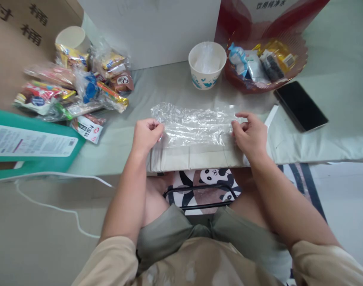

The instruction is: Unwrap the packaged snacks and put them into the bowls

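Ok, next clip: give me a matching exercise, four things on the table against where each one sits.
Things:
1. plastic bag
2. phone
3. paper cup
4. snack packets

Places:
A. far left of the table, in a loose pile
B. held flat between the left hand and the right hand
C. right side, lying screen up
D. centre back, beside the red basket

Pairs: 1-B, 2-C, 3-D, 4-A
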Tool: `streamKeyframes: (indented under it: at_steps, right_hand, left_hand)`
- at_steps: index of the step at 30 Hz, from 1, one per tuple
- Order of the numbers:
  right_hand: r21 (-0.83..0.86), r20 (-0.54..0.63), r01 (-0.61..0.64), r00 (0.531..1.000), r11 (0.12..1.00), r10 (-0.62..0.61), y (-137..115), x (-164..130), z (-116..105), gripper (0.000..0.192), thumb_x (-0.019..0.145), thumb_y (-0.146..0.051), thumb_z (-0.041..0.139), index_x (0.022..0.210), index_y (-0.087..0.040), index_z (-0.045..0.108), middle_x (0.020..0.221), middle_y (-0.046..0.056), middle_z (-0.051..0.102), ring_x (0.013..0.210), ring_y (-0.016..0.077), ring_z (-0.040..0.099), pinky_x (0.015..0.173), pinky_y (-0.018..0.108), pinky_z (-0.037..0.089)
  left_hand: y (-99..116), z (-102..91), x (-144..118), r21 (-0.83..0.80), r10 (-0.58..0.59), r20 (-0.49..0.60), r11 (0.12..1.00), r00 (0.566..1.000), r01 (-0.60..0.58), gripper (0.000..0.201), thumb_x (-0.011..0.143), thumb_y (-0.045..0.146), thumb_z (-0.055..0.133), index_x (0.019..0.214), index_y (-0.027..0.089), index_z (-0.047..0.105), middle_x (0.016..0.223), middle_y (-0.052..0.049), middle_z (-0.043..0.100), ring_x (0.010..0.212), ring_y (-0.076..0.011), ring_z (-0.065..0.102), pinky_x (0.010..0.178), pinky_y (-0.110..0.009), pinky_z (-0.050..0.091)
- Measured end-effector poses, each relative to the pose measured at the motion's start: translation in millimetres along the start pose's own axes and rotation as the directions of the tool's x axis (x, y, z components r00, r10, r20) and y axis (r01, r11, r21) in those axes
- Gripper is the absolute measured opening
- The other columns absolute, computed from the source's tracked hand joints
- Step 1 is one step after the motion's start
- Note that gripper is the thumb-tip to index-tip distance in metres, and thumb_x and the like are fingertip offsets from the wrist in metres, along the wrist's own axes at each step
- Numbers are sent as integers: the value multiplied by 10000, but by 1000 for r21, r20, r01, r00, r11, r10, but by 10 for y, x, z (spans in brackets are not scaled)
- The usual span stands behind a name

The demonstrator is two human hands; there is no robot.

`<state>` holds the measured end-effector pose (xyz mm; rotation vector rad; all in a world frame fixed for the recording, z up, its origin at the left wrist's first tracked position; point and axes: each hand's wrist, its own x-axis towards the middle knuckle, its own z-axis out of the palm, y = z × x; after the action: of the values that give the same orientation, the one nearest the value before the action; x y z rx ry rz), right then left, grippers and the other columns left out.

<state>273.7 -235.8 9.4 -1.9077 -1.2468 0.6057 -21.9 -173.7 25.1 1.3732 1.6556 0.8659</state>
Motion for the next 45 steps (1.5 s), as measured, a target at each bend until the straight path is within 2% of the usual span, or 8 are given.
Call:
streamKeyframes:
  at_steps: [6, 15, 21, 27, 31, 36, 41, 45]
  right_hand:
    - [-126, 69, 68, 996, 990, -60, 22, 21, 33, 304, 882, -332, 581, 1143, -211, 677, 602, -19, 636, 612, 211, 616, 749, 395, 485]
    - [-308, 36, 162, 987, 937, -159, 136, 44, 49, 527, 814, -276, 622, 1335, -198, 592, 1180, 149, 671, 956, 293, 653, 914, 518, 530]
    - [-452, 61, 273, 959, 849, -276, 70, -63, 72, 645, 768, -132, 550, 1404, -237, 563, 1410, 192, 477, 1300, 397, 495, 1061, 661, 415]
    - [-507, 141, 325, 945, 798, -296, -137, -330, -91, 623, 796, -261, 637, 1411, -272, 543, 1452, 195, 464, 1410, 470, 398, 1066, 745, 365]
    - [-362, 311, 501, 860, 786, -405, -433, -143, -72, 669, 825, -299, 654, 1471, -225, 496, 1425, 203, 528, 1350, 410, 503, 1112, 652, 418]
    - [-155, 671, 660, 616, 735, -412, -766, 355, 425, 755, 654, -270, 833, 1377, -215, 623, 1538, 162, 504, 1491, 422, 388, 1216, 607, 348]
    - [-91, 829, 643, 472, 760, -300, -995, 496, 644, 119, 683, -159, 788, 685, -229, 691, 897, 54, 738, 1014, 296, 696, 990, 480, 526]
    - [-18, 777, 425, 576, 905, -255, -1160, 389, 327, 142, 761, -197, 760, 685, -218, 643, 608, -11, 633, 662, 180, 661, 673, 318, 518]
  left_hand:
    - [8, -23, 25, -91, -139, -46, 987, 989, 135, 236, 765, 246, 565, 537, 186, 586, 476, 16, 547, 435, -101, 485, 433, -217, 307]
    - [-111, -113, -8, 549, 46, -116, 836, 992, 26, 316, 648, 181, 747, 955, 212, 674, 860, -48, 680, 838, -259, 651, 833, -396, 518]
    - [-105, 47, -18, 484, 204, -2, 857, 979, -177, 512, 777, 277, 761, 1260, 226, 601, 1183, -125, 704, 1174, -350, 613, 1080, -517, 464]
    - [-67, 157, 18, 272, 165, 121, 943, 979, -192, 514, 739, 61, 668, 1219, 228, 591, 850, 4, 675, 811, -184, 636, 880, -357, 532]
    - [-63, 124, 52, 28, 234, 216, 969, 948, -246, 474, 747, 33, 634, 1177, 225, 588, 819, 40, 601, 746, -115, 615, 775, -263, 531]
    - [-57, 36, 22, -199, 295, 304, 950, 906, -242, 512, 755, 110, 695, 1223, 261, 553, 946, 19, 634, 785, -101, 653, 784, -252, 556]
    - [58, -99, -27, -322, 179, 317, 944, 931, -72, 619, 759, 224, 774, 1320, 305, 525, 1148, -37, 703, 953, -177, 736, 862, -308, 587]
    - [103, -182, 63, -532, 21, 162, 844, 987, 69, 338, 968, 472, 528, 1218, 249, 568, 1305, -80, 698, 1223, -218, 692, 925, -304, 589]
